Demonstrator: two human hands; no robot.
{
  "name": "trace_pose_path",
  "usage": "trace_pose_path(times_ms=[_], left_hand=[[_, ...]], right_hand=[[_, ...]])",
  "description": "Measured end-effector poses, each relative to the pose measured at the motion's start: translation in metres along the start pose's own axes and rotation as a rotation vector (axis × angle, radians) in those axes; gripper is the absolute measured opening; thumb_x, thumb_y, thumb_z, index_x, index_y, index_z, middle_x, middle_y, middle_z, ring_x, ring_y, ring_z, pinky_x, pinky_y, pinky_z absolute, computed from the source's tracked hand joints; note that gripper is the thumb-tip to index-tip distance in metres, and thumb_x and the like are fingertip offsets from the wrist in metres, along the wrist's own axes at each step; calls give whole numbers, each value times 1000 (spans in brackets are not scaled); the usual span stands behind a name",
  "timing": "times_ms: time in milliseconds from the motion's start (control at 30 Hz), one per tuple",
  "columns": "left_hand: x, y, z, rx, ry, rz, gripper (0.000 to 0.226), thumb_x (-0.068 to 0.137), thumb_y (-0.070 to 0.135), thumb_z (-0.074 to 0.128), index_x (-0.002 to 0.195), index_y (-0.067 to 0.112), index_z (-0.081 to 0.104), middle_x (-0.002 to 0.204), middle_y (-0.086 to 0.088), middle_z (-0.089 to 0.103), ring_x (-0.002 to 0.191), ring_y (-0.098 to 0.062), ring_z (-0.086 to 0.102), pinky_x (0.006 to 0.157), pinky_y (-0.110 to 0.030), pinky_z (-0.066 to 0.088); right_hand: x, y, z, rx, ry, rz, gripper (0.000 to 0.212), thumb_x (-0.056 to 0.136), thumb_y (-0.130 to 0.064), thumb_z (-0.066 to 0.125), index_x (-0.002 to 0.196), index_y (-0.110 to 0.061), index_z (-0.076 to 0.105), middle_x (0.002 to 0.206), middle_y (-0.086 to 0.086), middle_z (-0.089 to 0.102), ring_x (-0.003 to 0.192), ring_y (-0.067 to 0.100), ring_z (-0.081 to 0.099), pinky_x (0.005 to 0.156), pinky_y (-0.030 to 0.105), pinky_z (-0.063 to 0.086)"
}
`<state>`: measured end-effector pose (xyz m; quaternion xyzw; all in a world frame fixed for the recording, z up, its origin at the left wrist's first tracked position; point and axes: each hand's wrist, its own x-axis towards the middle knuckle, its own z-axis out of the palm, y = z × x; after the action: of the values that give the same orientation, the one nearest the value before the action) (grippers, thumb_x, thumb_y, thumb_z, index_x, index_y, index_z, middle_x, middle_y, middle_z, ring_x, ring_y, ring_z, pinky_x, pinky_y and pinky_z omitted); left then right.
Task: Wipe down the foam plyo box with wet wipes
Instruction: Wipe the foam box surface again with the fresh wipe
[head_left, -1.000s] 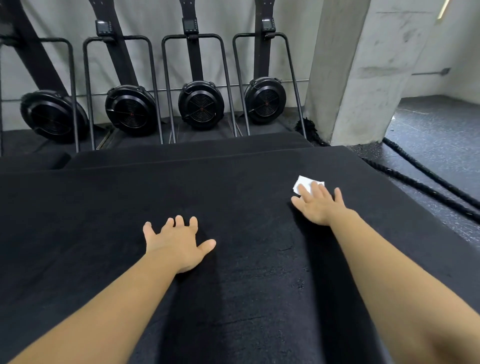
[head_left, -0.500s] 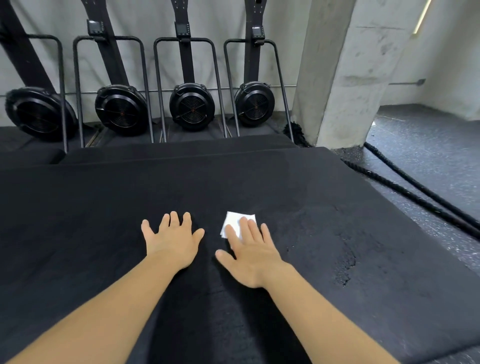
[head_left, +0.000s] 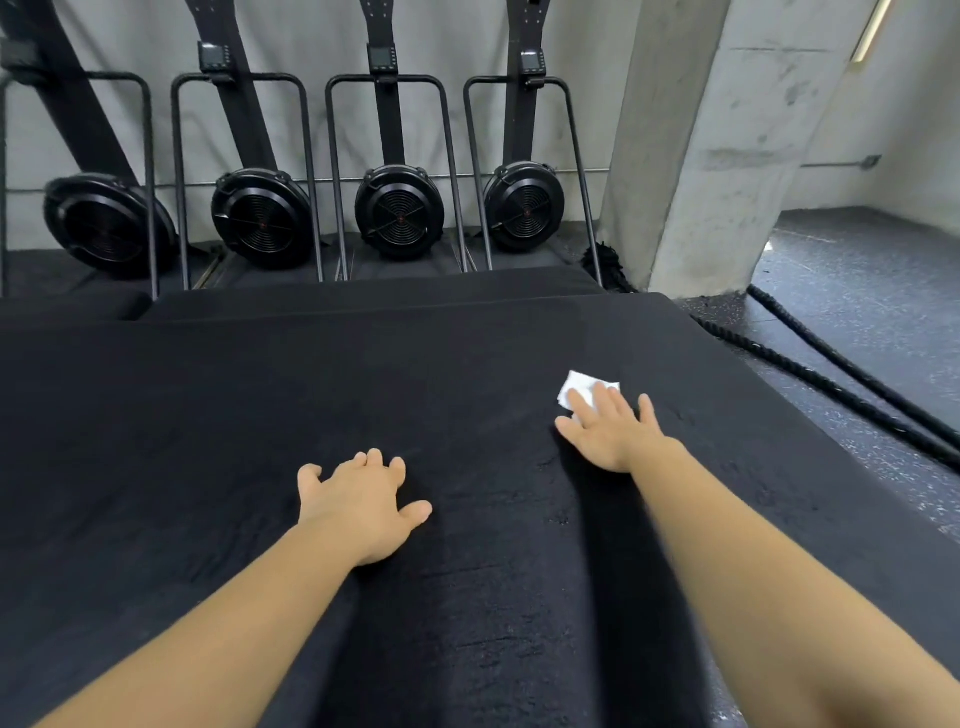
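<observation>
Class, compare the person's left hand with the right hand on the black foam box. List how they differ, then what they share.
The right hand presses a white wet wipe under straight fingers; the left hand has nothing under it. The right hand reaches farther out, toward the box's right edge; the left hand lies nearer the person. Both rest palm down on the foam plyo box.

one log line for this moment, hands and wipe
step: cleaning top of box | right hand: flat on white wipe, right part of box | left hand: spread, resting on box
</observation>
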<state>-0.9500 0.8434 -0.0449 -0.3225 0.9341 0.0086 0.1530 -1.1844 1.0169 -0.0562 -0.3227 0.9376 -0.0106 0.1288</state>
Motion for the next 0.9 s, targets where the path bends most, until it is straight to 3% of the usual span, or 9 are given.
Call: trace_pose_path(times_ms=[233,633,767,900], left_hand=[[1,2,-3,28,-19,-7,66,94,65,28,150,30,24,156,4,25,143,-14,24,114,-50,6],[-7,5,-7,5,-29,-19,66,95,64,28,151,29,22,157,4,22,142,-16,27,114,-52,7],[-8,5,-8,-2,-39,-16,66,96,63,28,152,28,21,158,3,21,144,-15,22,115,-51,5],[-7,4,-7,5,-37,-3,66,96,62,26,152,28,20,158,1,20,143,-16,25,115,-53,5]], right_hand=[[-9,-19,3,33,-51,73,67,97,-62,14,155,-29,7,163,10,-10,149,25,-16,119,49,-11],[-84,-115,38,-25,-92,-214,65,101,-55,12,155,-27,-11,160,10,-25,146,24,-29,116,46,-19],[-79,-102,33,-42,-92,-273,58,102,-50,10,155,-33,-7,162,1,-21,146,14,-27,114,47,-23],[-57,-67,22,-20,-67,-204,56,102,-46,13,155,-37,0,163,-2,-14,148,12,-20,115,48,-20]])
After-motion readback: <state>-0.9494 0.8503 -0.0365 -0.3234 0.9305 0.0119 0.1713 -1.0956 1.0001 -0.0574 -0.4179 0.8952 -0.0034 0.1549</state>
